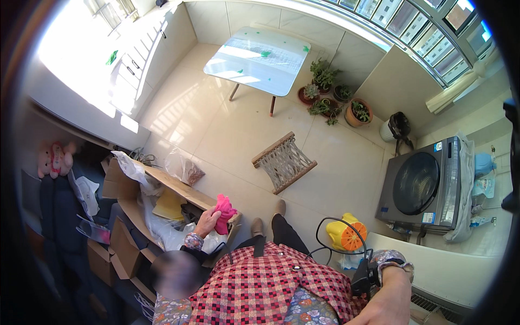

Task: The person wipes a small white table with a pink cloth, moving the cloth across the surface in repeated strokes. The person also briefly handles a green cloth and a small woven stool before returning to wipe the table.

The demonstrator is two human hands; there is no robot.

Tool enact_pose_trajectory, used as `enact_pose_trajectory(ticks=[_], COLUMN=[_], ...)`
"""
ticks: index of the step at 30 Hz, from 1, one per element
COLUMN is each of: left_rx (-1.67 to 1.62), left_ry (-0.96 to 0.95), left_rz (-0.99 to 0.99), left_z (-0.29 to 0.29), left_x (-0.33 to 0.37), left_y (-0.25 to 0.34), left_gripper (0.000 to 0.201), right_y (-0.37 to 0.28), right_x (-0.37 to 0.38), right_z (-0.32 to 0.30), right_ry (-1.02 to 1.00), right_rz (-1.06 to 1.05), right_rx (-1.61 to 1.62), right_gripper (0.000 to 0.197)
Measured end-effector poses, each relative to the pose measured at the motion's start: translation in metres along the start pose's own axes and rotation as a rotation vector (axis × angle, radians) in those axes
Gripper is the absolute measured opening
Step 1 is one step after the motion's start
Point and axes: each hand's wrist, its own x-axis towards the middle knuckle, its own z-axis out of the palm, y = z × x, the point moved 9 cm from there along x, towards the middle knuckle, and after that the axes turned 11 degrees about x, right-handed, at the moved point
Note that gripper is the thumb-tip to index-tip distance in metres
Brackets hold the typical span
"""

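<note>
My left hand [206,222] is closed on a crumpled bright pink cloth [224,213], held over the near right end of a long open cardboard box [187,190]. In the box lie clear plastic bags [162,223] and a yellow flat piece [168,206]. At the lower right, my right hand [385,310] reaches down past the picture's edge, so its fingers are hidden. A black device [368,277] with a cable sits by that wrist.
A small folding stool [284,162] stands ahead, with a low table [254,62] beyond. Potted plants [358,112] line the wall. At right is a grey washing machine [420,184]; a yellow-orange stool [346,233] is nearby. A clear bag [184,169] lies beside the box.
</note>
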Motion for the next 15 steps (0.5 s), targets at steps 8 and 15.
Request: enact_pose_trajectory(ticks=[8,15], left_rx=[0.078,0.147], left_ry=[0.108,0.194], left_rz=[-0.029,0.017], left_z=[-0.031,-0.056], left_x=[0.041,0.073], left_y=[0.05,0.078], left_gripper=[0.039,0.036], right_y=[-0.039,-0.013], right_x=[-0.029,-0.037], right_z=[-0.079,-0.133], right_ry=[-0.095,-0.172], right_rz=[-0.209,-0.062], right_rx=[0.022,-0.004], right_gripper=[0.021,0.024])
